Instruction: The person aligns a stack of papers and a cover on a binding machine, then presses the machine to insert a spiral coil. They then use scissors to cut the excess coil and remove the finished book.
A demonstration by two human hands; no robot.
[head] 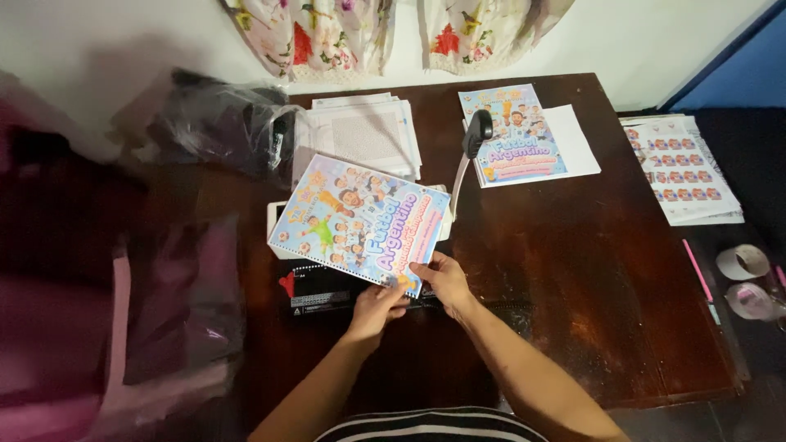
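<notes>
Both my left hand (378, 307) and right hand (444, 281) pinch the near edge of a colourful cartoon-covered booklet (360, 221), lying tilted over the black binding machine (327, 293) on the dark wooden table (589, 278).

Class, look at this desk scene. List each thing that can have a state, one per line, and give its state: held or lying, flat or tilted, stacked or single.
Left hand: grip shut on booklet's lower edge.
Right hand: grip shut on booklet's lower corner.
Booklet: held, closed, tilted, over binding machine.
Binding machine: black, on table, lever raised.
Second booklet: closed, lying flat on white sheets.
Paper stack: lying flat, stacked.
Sticker sheets: stacked flat, right of table.
Tape rolls: lying at right.
</notes>
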